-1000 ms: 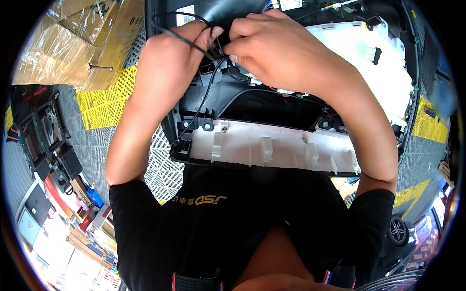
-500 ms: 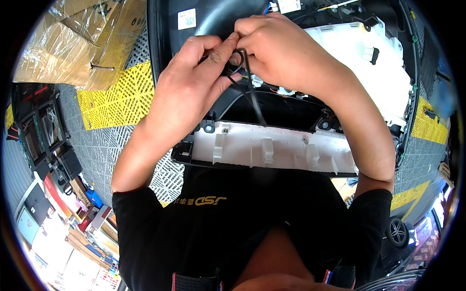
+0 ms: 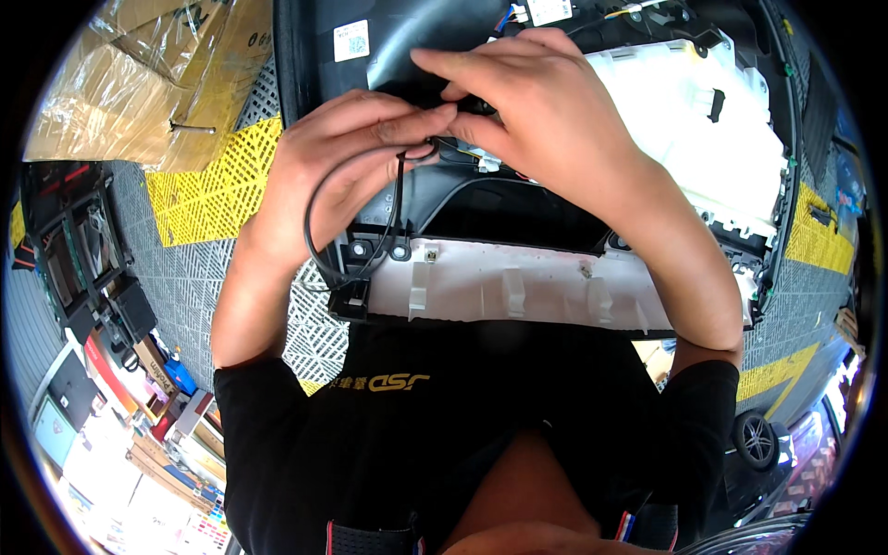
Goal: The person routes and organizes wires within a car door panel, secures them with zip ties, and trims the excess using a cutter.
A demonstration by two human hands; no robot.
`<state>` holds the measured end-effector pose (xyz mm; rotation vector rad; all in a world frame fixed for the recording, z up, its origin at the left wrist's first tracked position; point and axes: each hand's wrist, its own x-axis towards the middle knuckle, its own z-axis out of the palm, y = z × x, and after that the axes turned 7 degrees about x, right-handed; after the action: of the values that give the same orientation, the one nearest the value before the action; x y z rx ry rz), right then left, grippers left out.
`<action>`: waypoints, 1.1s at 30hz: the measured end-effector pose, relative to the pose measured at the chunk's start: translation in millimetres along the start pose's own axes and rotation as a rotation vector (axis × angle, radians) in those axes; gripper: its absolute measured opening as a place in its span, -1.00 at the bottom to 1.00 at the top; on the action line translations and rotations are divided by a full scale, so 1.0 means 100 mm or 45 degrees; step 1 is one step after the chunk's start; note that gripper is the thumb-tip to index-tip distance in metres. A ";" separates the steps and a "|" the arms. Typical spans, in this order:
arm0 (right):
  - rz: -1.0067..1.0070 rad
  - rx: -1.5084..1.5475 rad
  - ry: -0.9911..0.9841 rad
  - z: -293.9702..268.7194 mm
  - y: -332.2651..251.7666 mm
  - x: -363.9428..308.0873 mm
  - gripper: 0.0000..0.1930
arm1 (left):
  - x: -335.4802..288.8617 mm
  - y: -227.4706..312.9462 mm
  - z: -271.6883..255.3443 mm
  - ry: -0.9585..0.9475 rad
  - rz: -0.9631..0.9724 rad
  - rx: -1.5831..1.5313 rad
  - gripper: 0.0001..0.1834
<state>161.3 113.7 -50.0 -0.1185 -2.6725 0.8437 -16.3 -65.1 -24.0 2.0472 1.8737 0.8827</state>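
Grey-and-yellow slatted floor (image 3: 213, 199) spreading under black panel (image 3: 398, 51). Left hand (image 3: 342, 148): bending inward, pinching black cable (image 3: 400, 190). Right hand (image 3: 532, 97): arching over panel, forefinger extending leftward, thumb nearing left hand; cannot tell whether gripping. Cable: drooping in loop, long axis running down toward panel's near-left corner. Film-wrapped carton (image 3: 111, 106) standing at left.

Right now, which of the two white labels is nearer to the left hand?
The left label, fully in view; the other label touches the picture's top edge, above the right hand.

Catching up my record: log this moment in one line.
left hand: holding black cable | right hand: beside left fingertips | underneath: black panel
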 end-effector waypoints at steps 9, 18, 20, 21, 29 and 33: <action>0.025 0.587 -0.218 -0.38 -0.01 -0.19 0.13 | 0.03 0.03 0.03 -0.074 -0.046 0.124 -0.57; 0.434 0.999 -0.191 -0.53 -0.01 0.19 -0.66 | 0.02 0.26 0.09 0.029 -0.237 0.194 -0.68; 0.306 1.287 -0.160 -0.52 0.28 0.29 -0.67 | 0.02 0.23 0.14 0.056 -0.162 0.198 -0.68; 0.279 1.356 -0.145 -0.52 0.36 0.31 -0.65 | 0.01 0.21 0.15 0.070 -0.129 0.203 -0.68; 0.095 0.680 -0.539 -1.00 0.32 0.45 -0.35 | 0.04 0.30 0.13 -0.023 -0.352 0.181 -0.70; -0.133 0.496 -0.428 -0.93 0.35 0.36 0.00 | 0.06 0.31 0.15 0.017 -0.533 0.059 -0.69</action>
<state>158.2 199.3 12.6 0.2771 -2.7146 1.4359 18.0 -61.0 -17.3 1.5788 2.2293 0.7471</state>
